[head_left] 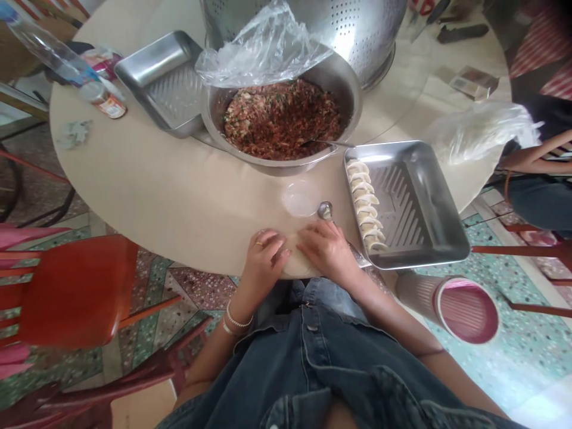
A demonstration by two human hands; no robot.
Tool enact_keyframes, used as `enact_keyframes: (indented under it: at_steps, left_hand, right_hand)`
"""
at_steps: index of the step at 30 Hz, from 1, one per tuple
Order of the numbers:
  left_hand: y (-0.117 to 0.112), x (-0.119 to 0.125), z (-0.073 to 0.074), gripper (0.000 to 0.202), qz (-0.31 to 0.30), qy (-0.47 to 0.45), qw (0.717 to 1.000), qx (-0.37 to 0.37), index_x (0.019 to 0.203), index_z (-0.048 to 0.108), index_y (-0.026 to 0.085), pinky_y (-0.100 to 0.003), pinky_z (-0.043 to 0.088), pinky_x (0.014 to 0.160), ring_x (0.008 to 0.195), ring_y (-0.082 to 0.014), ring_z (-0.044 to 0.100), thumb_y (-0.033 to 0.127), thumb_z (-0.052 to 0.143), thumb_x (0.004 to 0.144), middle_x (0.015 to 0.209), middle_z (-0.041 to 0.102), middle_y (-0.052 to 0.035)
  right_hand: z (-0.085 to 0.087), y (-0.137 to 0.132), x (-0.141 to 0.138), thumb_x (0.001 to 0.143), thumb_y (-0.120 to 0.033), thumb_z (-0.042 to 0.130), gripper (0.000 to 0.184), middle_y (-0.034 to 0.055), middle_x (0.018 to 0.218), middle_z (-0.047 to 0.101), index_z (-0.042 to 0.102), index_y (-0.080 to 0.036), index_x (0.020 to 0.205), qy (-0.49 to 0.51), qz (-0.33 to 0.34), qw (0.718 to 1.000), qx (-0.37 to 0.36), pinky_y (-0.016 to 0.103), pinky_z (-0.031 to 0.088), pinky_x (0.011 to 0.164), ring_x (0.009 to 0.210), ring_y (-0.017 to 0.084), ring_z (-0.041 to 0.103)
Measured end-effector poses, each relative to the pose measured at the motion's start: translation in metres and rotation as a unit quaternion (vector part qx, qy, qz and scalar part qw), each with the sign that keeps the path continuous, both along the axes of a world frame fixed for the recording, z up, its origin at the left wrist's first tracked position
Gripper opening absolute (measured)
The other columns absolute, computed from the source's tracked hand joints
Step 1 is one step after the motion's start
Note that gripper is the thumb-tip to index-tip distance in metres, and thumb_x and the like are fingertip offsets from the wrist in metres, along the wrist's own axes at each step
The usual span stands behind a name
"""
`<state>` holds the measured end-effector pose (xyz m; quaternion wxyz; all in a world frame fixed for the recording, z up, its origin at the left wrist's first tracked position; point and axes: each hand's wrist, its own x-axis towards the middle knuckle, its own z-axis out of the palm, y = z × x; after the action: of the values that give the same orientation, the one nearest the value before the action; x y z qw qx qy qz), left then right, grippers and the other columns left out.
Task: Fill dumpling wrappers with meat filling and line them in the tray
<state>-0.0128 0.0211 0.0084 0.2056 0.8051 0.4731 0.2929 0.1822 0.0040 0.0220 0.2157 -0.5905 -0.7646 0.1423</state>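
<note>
At the table's near edge, my left hand (266, 252) curls its fingers around the left rim of a pale, round dumpling wrapper (294, 244). My right hand (328, 246) is closed on the wrapper's right side, its fingertips partly hidden. A spoon (326, 210) lies beside my right hand, its handle running under the wrist. Just beyond is a small clear dish (301, 199). To the right, a metal tray (413, 205) holds a row of several folded dumplings (365, 205). Minced filling (283, 119) with green bits fills a big steel bowl (353, 110), a utensil resting in it.
Crumpled plastic film (268, 50) partly covers the bowl. Behind stands a steel colander (357, 30). Another metal tray (172, 89), a jar (105, 101) and a plastic bottle (49, 50) are left. A plastic bag (487, 131), knife (462, 33), bin (465, 310) and seated person (543, 155) are right.
</note>
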Motion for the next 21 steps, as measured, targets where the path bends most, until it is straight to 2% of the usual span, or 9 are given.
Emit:
enact_keyframes:
  at_steps: [3, 9, 13, 17, 21]
  left_hand:
    - [-0.001, -0.001, 0.0, 0.023, 0.002, 0.009, 1.0, 0.0, 0.107, 0.067, 0.018, -0.048, 0.049, 0.1, 0.113, -0.0259, 0.055, 0.029, 0.06, 0.087, 0.114, 0.063, -0.0116]
    - [-0.003, -0.004, -0.002, 0.025, 0.011, 0.023, 1.0, 0.002, 0.107, 0.067, 0.017, -0.051, 0.047, 0.103, 0.118, -0.0286, 0.052, 0.031, 0.061, 0.087, 0.12, 0.06, -0.0132]
    - [-0.003, -0.004, -0.002, 0.034, 0.001, 0.025, 1.0, 0.001, 0.115, 0.064, 0.015, -0.052, 0.046, 0.104, 0.12, -0.0291, 0.052, 0.032, 0.062, 0.086, 0.121, 0.06, -0.0145]
    - [-0.001, -0.004, -0.001, 0.043, -0.038, 0.033, 0.999, 0.004, 0.124, 0.062, 0.016, -0.057, 0.043, 0.105, 0.125, -0.0324, 0.049, 0.031, 0.065, 0.084, 0.13, 0.056, -0.0172]
    - [0.003, -0.003, 0.0, 0.024, -0.116, -0.017, 0.993, 0.017, 0.105, 0.071, 0.023, -0.054, 0.045, 0.106, 0.13, -0.0301, 0.05, 0.019, 0.063, 0.084, 0.132, 0.058, -0.0128]
  right_hand:
    - [0.0, 0.001, -0.002, 0.093, -0.033, 0.052, 0.025, 0.0098, 0.109, 0.066, 0.068, -0.022, 0.109, 0.003, 0.002, 1.0, 0.002, 0.041, 0.045, 0.083, 0.102, 0.025, 0.056]
    - [0.0, 0.002, -0.003, 0.091, -0.033, 0.055, 0.019, 0.0079, 0.103, 0.068, 0.07, -0.023, 0.099, 0.011, -0.008, 1.0, 0.009, 0.038, 0.042, 0.08, 0.099, 0.024, 0.057]
    - [0.005, 0.001, -0.004, 0.093, -0.031, 0.053, 0.019, 0.0067, 0.098, 0.07, 0.07, -0.023, 0.094, 0.016, 0.005, 1.0, 0.013, 0.037, 0.039, 0.079, 0.096, 0.023, 0.057]
    - [0.015, -0.002, -0.005, 0.095, -0.031, 0.052, 0.018, 0.0021, 0.094, 0.072, 0.068, -0.023, 0.093, 0.028, 0.078, 0.996, 0.015, 0.033, 0.036, 0.078, 0.094, 0.016, 0.061]
    - [0.033, -0.009, 0.003, 0.095, -0.024, 0.052, 0.015, -0.0003, 0.091, 0.073, 0.066, -0.022, 0.093, 0.061, 0.189, 0.98, 0.025, 0.031, 0.037, 0.075, 0.087, 0.012, 0.065]
